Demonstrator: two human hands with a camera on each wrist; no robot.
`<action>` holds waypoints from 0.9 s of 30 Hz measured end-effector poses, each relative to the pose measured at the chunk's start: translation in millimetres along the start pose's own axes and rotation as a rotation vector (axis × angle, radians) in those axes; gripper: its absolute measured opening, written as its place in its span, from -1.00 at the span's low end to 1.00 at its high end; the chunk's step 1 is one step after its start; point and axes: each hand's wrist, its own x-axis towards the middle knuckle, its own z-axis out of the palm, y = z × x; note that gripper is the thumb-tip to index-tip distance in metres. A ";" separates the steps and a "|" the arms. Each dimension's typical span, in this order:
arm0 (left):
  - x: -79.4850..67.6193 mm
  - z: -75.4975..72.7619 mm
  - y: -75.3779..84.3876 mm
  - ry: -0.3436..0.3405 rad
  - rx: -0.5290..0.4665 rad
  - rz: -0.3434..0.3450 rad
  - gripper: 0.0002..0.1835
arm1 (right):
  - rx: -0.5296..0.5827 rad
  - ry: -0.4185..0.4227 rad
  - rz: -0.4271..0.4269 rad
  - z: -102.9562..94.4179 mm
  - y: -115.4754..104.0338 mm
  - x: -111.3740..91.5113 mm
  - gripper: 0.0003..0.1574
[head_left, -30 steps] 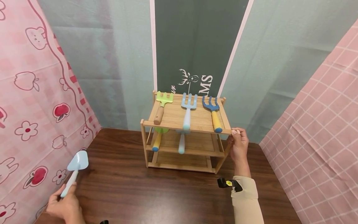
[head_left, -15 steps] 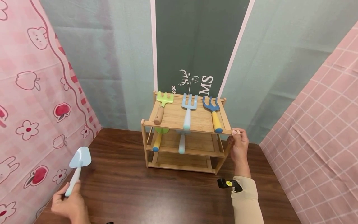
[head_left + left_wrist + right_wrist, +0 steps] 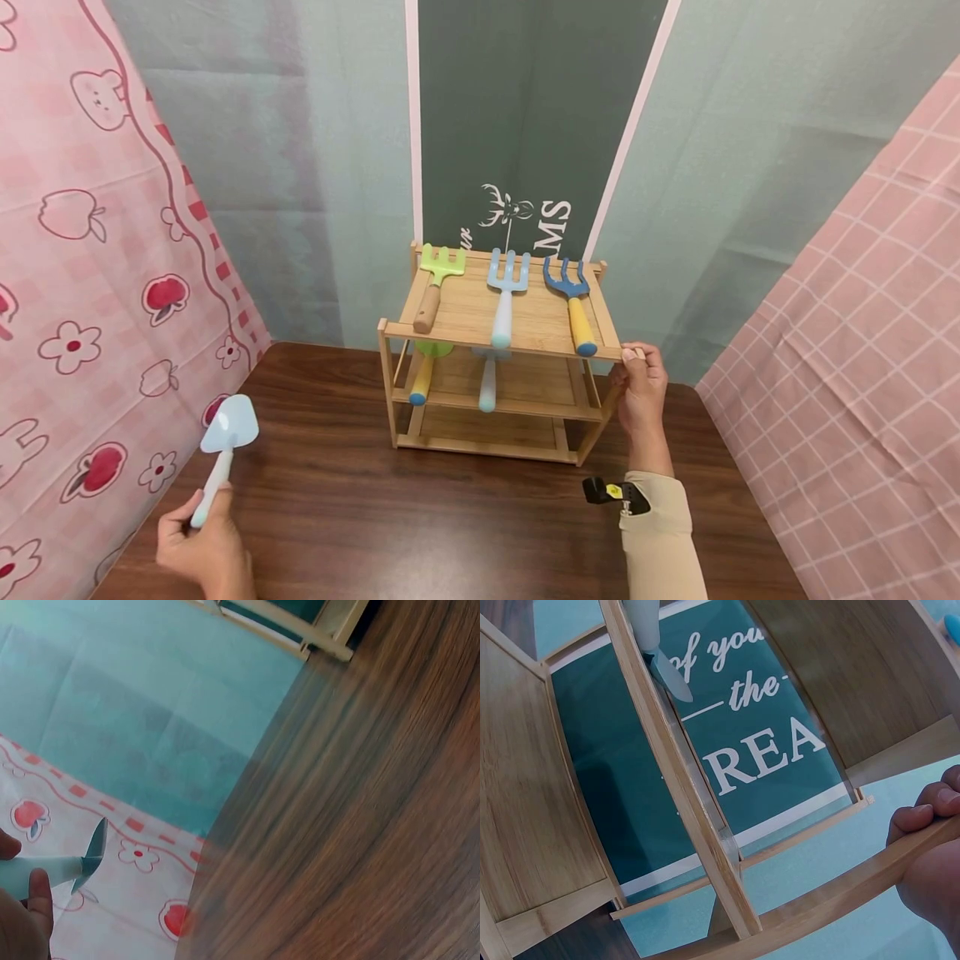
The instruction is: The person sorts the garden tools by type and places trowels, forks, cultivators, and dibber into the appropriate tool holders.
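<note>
My left hand (image 3: 202, 537) grips the pale handle of a light blue garden trowel (image 3: 231, 423), its blade raised above the left side of the table. In the left wrist view the trowel (image 3: 45, 874) shows edge-on between thumb and finger. At the right front corner of a three-tier wooden rack (image 3: 495, 408), my right hand (image 3: 641, 383) holds the post and top edge. Three hand forks lie on the top shelf: a green one (image 3: 430, 304), a light blue one (image 3: 502, 312) and a dark blue one with a yellow handle (image 3: 580, 323).
On the middle shelf lie a yellow-handled green tool (image 3: 422, 379) and a pale-handled tool (image 3: 487, 385), their heads partly hidden by the top shelf. The brown wooden table (image 3: 420, 517) meets a pink patterned cloth (image 3: 112, 333) at left and a pink checked cloth (image 3: 847, 350) at right.
My left hand has moved a little to the right with the trowel in it. My right hand stays on the rack, and the rack and its tools have not moved.
</note>
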 end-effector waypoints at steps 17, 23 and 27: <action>-33.6 6.6 5.2 0.011 -0.028 0.022 -0.69 | 0.008 -0.013 -0.006 -2.4 2.4 1.5 -0.84; -43.7 13.2 8.3 0.027 -0.132 0.072 -0.73 | -0.006 -0.005 -0.011 -3.0 3.2 1.9 -0.83; -50.9 16.1 11.4 0.031 -0.206 0.109 -0.77 | -0.010 -0.008 -0.015 -3.4 3.7 1.9 -0.84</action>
